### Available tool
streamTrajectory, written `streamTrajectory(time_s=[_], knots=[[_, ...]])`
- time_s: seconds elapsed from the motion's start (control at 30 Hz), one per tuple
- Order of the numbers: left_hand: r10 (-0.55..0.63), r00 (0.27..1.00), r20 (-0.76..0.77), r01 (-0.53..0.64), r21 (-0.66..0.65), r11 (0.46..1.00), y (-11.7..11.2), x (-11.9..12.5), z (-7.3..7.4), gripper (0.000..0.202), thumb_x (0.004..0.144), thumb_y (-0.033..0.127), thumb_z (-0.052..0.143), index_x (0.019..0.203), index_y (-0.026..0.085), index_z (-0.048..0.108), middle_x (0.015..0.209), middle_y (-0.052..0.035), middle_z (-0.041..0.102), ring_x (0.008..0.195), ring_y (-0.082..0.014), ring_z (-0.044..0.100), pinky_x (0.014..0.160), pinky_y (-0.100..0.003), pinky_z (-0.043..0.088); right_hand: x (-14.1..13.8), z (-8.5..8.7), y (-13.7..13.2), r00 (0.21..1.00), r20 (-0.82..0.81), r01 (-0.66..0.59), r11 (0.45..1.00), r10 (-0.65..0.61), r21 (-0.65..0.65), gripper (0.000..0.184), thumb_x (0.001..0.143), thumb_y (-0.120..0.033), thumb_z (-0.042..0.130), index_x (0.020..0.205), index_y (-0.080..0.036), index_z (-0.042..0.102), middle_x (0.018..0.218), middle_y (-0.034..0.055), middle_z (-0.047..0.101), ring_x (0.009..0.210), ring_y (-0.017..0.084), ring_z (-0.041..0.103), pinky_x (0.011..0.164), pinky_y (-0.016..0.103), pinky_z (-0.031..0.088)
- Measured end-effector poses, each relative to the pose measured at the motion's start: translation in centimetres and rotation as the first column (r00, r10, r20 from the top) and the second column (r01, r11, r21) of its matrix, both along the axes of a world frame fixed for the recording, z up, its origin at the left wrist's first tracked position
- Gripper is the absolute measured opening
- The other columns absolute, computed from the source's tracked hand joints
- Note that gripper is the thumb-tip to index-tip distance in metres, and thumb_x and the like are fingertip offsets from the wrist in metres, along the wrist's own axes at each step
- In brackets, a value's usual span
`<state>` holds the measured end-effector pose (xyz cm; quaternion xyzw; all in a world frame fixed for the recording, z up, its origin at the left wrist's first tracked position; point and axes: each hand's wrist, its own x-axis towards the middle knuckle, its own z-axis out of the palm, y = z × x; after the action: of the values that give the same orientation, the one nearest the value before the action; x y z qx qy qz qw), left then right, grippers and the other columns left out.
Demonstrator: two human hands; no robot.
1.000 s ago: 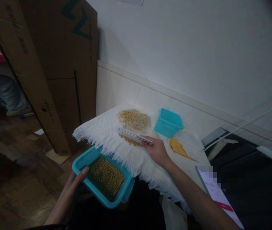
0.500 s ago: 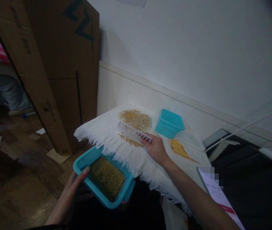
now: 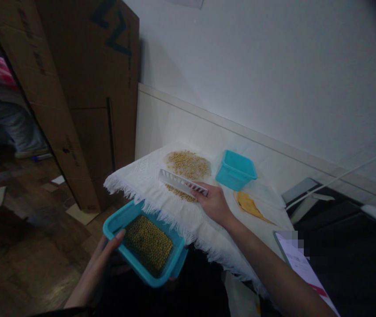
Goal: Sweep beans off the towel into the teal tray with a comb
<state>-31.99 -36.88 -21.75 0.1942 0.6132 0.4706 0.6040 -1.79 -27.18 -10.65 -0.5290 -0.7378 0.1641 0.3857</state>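
My left hand (image 3: 100,259) grips a teal plastic tub (image 3: 144,242) full of yellow-green beans, held just below the fringed edge of a white cloth (image 3: 148,180) that covers a small table. My right hand (image 3: 212,203) is closed on one end of a white slotted strip (image 3: 181,182), which lies slanted on the cloth. A thin row of beans (image 3: 179,193) sits just in front of the strip. Behind it lies a larger pile of beans (image 3: 188,164).
A second teal tub (image 3: 236,169) stands on the cloth at the back right, with an orange-yellow scrap (image 3: 249,204) near it. Tall cardboard boxes (image 3: 75,88) lean at the left. A printed sheet (image 3: 302,268) and a white cable (image 3: 340,176) lie at the right. Wooden floor below.
The strip has shifted a little toward the near-left with my right hand, pushing the thin row of beans closer to the cloth's edge. The tub in my left hand has barely moved.
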Motion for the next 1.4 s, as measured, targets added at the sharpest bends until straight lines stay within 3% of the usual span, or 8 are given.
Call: streamTrajectory(time_s=[0.13, 0.23, 0.47, 0.73, 0.87, 1.03, 1.23, 1.4], knots=[[-0.007, 1.0, 0.007, 0.007, -0.019, 1.0, -0.2, 0.0, 0.7, 0.096, 0.066, 0.075, 0.088, 0.149, 0.034, 0.062, 0.107, -0.0114, 0.083, 0.091, -0.0426, 0.084, 0.08, -0.055, 0.071, -0.1, -0.4, 0.1, 0.999, -0.017, -0.035, 0.999, 0.034, -0.022, 0.031, 0.093, -0.017, 0.073, 0.118, -0.028, 0.087, 0.118, 0.0033, 0.086, 0.108, 0.031, 0.084, 0.098, 0.043, 0.066], [-0.019, 1.0, 0.004, 0.019, -0.031, 0.999, -0.3, -0.1, 1.0, 0.099, 0.062, 0.077, 0.089, 0.146, 0.033, 0.063, 0.1, -0.0094, 0.082, 0.093, -0.0441, 0.084, 0.084, -0.056, 0.071, 0.0, -0.4, -0.3, 0.998, -0.039, -0.052, 0.998, 0.051, -0.027, 0.031, 0.093, -0.019, 0.073, 0.119, -0.027, 0.087, 0.117, 0.003, 0.087, 0.106, 0.03, 0.085, 0.097, 0.042, 0.066], [0.019, 0.999, 0.033, -0.018, -0.017, 1.0, -0.2, 0.1, 0.6, 0.083, 0.069, 0.066, 0.091, 0.142, 0.036, 0.067, 0.081, -0.0051, 0.077, 0.085, -0.0414, 0.084, 0.076, -0.052, 0.071, 0.0, 0.6, -1.1, 0.998, -0.026, -0.066, 0.997, 0.065, -0.044, 0.031, 0.092, -0.019, 0.072, 0.117, -0.029, 0.088, 0.116, 0.0007, 0.087, 0.104, 0.028, 0.085, 0.096, 0.04, 0.067], [-0.01, 0.999, -0.038, 0.009, -0.025, 1.0, 0.0, 0.0, 0.2, 0.074, 0.084, 0.059, 0.082, 0.15, 0.031, 0.063, 0.092, -0.0106, 0.081, 0.079, -0.036, 0.083, 0.073, -0.051, 0.071, -0.2, 0.4, -0.8, 0.999, -0.031, -0.035, 0.998, 0.034, -0.052, 0.029, 0.09, -0.017, 0.072, 0.111, -0.03, 0.089, 0.112, 0.0006, 0.088, 0.102, 0.028, 0.085, 0.095, 0.041, 0.067], [0.005, 1.0, -0.01, -0.005, -0.021, 1.0, -0.2, 0.2, 0.5, 0.08, 0.077, 0.065, 0.084, 0.146, 0.031, 0.064, 0.097, -0.0102, 0.082, 0.085, -0.0378, 0.083, 0.074, -0.049, 0.071, 0.0, 0.5, -1.0, 0.996, -0.053, -0.073, 0.996, 0.07, -0.053, 0.029, 0.09, -0.021, 0.072, 0.113, -0.028, 0.089, 0.11, 0.0019, 0.088, 0.1, 0.027, 0.085, 0.096, 0.04, 0.067], [-0.005, 1.0, -0.025, 0.004, -0.025, 1.0, -0.4, 0.4, 1.1, 0.084, 0.074, 0.068, 0.084, 0.146, 0.033, 0.061, 0.095, -0.0094, 0.079, 0.086, -0.0385, 0.082, 0.071, -0.048, 0.07, 1.9, 1.3, -3.1, 0.994, -0.057, 0.093, 0.995, -0.091, 0.036, 0.029, 0.092, -0.033, 0.071, 0.114, -0.021, 0.086, 0.109, 0.0076, 0.088, 0.097, 0.03, 0.084, 0.085, 0.038, 0.068], [-0.007, 0.997, -0.076, 0.005, -0.02, 1.0, -0.6, 0.9, 1.8, 0.069, 0.084, 0.061, 0.078, 0.146, 0.034, 0.062, 0.118, -0.0112, 0.076, 0.083, -0.0296, 0.08, 0.068, -0.042, 0.07, 6.1, 0.5, -9.0, 0.933, 0.1, 0.337, 0.937, -0.345, 0.087, 0.03, 0.097, -0.042, 0.066, 0.108, -0.022, 0.086, 0.097, 0.0076, 0.088, 0.084, 0.029, 0.084, 0.067, 0.034, 0.065], [-0.011, 0.999, -0.043, 0.011, -0.005, 1.0, -0.5, 0.7, 0.8, 0.067, 0.085, 0.056, 0.081, 0.145, 0.031, 0.064, 0.103, -0.01, 0.08, 0.078, -0.0313, 0.081, 0.068, -0.045, 0.071, 7.1, -0.5, -12.4, 0.9, 0.161, 0.393, 0.914, -0.405, 0.102, 0.03, 0.099, -0.043, 0.063, 0.108, -0.026, 0.086, 0.092, 0.0058, 0.088, 0.079, 0.029, 0.085, 0.063, 0.033, 0.066]])
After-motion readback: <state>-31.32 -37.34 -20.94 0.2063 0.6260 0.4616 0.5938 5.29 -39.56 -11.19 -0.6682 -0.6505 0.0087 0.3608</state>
